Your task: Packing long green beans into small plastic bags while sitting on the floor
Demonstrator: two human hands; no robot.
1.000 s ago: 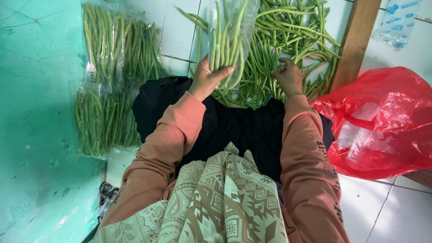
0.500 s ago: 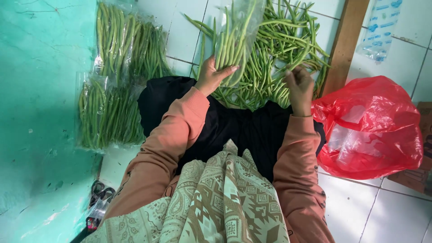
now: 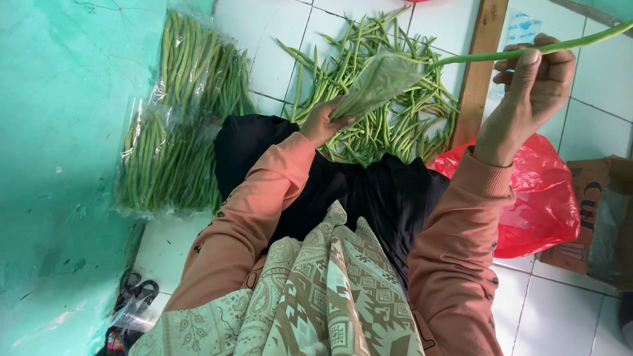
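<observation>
My left hand [image 3: 324, 123] grips a clear plastic bag [image 3: 377, 83] partly filled with green beans, tilted toward the right. My right hand [image 3: 535, 84] is raised at the upper right and pinches a single long green bean [image 3: 527, 50], whose near end points into the bag's mouth. Beneath both hands a loose pile of green beans [image 3: 369, 99] lies on the white tiled floor [image 3: 273, 59]. My peach sleeves, a black cloth and a patterned cloth fill the lower middle.
Filled clear bags of beans [image 3: 175, 138] lie along the turquoise wall [image 3: 59, 165] at the left. A red plastic bag [image 3: 541, 198] and a cardboard box [image 3: 593, 217] sit at the right. A wooden plank [image 3: 478, 72] leans behind the pile. Sandals [image 3: 128, 310] rest at the lower left.
My right hand has lifted off the pile up to the right with one long bean. The left hand has tilted the bag over toward it.
</observation>
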